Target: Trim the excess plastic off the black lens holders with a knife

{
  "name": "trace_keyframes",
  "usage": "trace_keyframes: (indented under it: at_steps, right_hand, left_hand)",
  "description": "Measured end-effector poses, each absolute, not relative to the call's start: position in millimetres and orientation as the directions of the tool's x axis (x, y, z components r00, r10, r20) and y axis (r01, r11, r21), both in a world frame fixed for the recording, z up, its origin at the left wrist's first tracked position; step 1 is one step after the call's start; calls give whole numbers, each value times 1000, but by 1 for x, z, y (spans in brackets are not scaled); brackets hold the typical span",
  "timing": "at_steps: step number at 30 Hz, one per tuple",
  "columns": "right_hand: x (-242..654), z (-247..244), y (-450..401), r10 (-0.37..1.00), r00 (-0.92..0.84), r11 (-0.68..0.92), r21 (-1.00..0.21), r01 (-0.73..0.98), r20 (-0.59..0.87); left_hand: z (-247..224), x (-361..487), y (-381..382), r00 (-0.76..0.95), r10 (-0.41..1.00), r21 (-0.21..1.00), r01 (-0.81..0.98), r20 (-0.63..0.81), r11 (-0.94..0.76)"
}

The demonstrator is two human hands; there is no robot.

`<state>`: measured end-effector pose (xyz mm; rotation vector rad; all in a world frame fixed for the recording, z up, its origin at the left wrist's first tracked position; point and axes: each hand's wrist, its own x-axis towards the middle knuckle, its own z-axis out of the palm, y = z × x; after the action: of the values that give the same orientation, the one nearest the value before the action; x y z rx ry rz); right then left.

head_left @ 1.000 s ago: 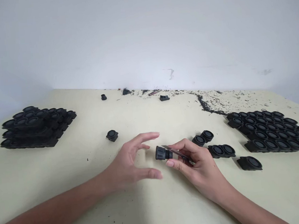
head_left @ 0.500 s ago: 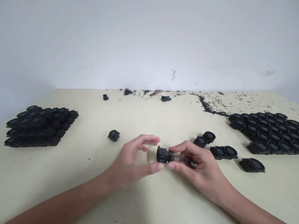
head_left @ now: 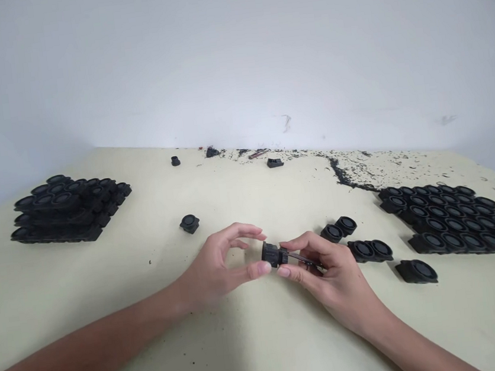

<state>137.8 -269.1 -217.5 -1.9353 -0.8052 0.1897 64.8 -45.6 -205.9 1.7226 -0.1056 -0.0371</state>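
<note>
Between finger and thumb of my right hand [head_left: 329, 271] is the narrow end of a black ribbed plastic part [head_left: 271, 255], its wide flanged end facing left. A thin, dark metal tool [head_left: 303, 259] also lies in that hand, its tip close to the part; its kind is unclear. My left hand [head_left: 229, 259] is curved around the flanged end with thumb and fingers apart. The left thumb tip is at the part's lower edge, perhaps touching it, while the fingertips stay above. A single similar black part [head_left: 189, 223] sits on the table beyond my left hand.
Stacked black parts [head_left: 58, 216] stand at left; rows of them [head_left: 457, 218] fill the right. Loose parts [head_left: 346, 226] lie beyond my right hand. Black shavings [head_left: 339, 172] litter the back by the wall, near a small black block [head_left: 275, 163].
My left thumb has moved up slightly to the part's edge. The part has turned a little and shifted slightly right in my right hand's hold.
</note>
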Motion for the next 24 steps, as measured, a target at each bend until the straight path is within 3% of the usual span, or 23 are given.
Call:
trace_keyframes:
  at_steps: [5, 11, 17, 22, 24]
  right_hand:
    - [138, -216, -268, 617, 751, -272, -832, 484, 235]
    - [138, -214, -269, 592, 777, -295, -839, 458, 216]
    - [138, -216, -269, 604, 762, -288, -828, 481, 233]
    - [139, -217, -270, 608, 754, -279, -822, 497, 249]
    - [138, -218, -271, 610, 750, -281, -815, 506, 255]
  left_hand:
    - [-201, 61, -50, 991, -131, 954, -7, -34, -300]
    - [-206, 64, -46, 980, -157, 970, -152, 124, -188]
    - [-207, 63, -49, 997, -74, 974, -9, -7, -226]
    - [-208, 64, -44, 972, -170, 967, -194, 166, -168]
    - [-208, 64, -43, 971, -180, 970, -188, 159, -154]
